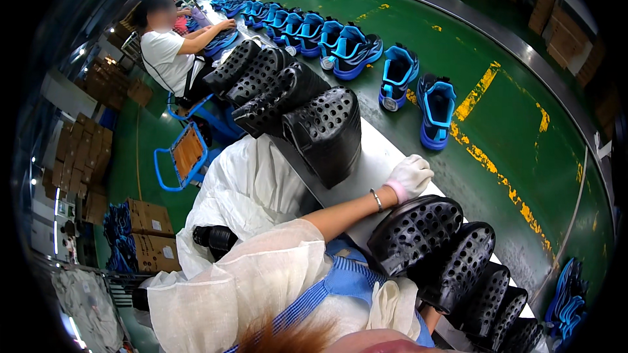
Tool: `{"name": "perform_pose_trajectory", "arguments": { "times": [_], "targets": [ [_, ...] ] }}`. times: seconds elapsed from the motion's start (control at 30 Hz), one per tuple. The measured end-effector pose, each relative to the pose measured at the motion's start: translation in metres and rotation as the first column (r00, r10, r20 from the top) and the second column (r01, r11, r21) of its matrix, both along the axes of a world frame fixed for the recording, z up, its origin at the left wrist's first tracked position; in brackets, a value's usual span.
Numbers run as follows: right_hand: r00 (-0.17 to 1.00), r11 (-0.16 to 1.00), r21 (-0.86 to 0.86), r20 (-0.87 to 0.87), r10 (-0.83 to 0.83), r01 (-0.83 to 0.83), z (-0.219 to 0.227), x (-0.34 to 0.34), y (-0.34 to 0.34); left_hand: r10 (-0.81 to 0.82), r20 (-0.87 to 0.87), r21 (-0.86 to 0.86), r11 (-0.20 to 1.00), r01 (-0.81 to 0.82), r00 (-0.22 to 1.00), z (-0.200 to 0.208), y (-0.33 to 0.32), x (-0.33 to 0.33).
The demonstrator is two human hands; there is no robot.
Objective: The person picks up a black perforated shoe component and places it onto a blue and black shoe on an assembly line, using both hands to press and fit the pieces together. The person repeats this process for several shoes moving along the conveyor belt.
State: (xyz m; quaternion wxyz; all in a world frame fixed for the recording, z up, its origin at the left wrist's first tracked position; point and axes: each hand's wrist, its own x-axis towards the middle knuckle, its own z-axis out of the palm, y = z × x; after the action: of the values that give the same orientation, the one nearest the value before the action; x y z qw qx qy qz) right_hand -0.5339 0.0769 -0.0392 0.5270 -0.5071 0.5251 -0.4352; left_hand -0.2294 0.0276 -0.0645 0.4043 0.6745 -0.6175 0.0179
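We have our left hand (409,176), in a white glove with a pink cuff, at the far edge of the white table (376,147); its fingers curl in, but whether they pinch anything we cannot tell. Our right hand is out of sight, with a bit of forearm (432,317) showing by the near black pieces (422,232), so we cannot tell its state. These pieces, pitted with round holes, stand in a row just beside the gloved hand; more far black pieces (324,134) line the table on its other side. Beyond the table, blue shoes (437,114) stand in a line. A co-worker (163,59) sits at upper left, near a blue chair (186,157) on the green floor (147,150).
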Motion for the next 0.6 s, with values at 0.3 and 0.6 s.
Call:
{"name": "perform_pose_trajectory", "arguments": {
  "times": [0.3, 0.6],
  "targets": [
    [1.0, 1.0, 0.001, 0.004, 0.004, -0.004, -0.003, -0.008, -0.003, 0.001, -0.003, 0.051, 0.999, -0.001, 1.0, -0.002, -0.001, -0.004],
    [1.0, 1.0, -0.006, 0.027, -0.003, 0.004, -0.004, -0.015, -0.004, -0.011, 0.01, 0.013, 1.0, 0.01, 1.0, 0.005, -0.008, -0.011]
  ]
}}
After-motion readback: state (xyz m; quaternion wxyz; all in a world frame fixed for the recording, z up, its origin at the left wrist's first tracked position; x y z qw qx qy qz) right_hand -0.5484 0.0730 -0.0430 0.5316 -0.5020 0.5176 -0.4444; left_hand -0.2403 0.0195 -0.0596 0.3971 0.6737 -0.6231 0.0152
